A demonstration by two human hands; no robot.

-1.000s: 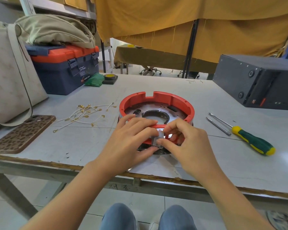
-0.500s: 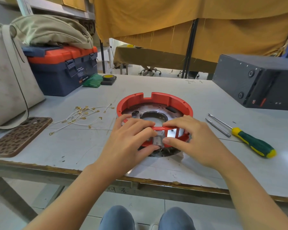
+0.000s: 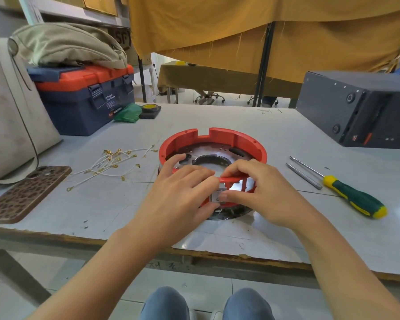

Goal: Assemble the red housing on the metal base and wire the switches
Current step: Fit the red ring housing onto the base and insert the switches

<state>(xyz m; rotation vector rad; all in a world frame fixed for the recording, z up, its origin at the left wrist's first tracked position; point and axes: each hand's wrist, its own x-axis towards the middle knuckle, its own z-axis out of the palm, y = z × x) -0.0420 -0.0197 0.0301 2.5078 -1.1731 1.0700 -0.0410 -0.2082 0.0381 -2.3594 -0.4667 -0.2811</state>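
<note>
While both hands work at the near rim, the round red plastic housing [image 3: 213, 144] sits on the shiny perforated metal base plate [image 3: 219, 158] at the middle of the worn grey table [image 3: 275, 125], dead ahead at twelve o'clock from the person. The left hand [image 3: 183, 190] curls over the rim, its thumb under a small square grey metal switch [image 3: 216, 195]; the right hand [image 3: 261, 192] pinches that same switch with the thumb, its fingers hooked on the thin red rim bar. The switch faces outward at the housing's six o'clock, between the two hands and about equally near each, so seating it looks like a straight push away toward twelve. A loose bunch of thin white wires with brass ring terminals [image 3: 112, 162] lies at ten o'clock, nearer the left hand. A green-and-yellow-handled screwdriver [image 3: 346, 192] lies at three o'clock.
</note>
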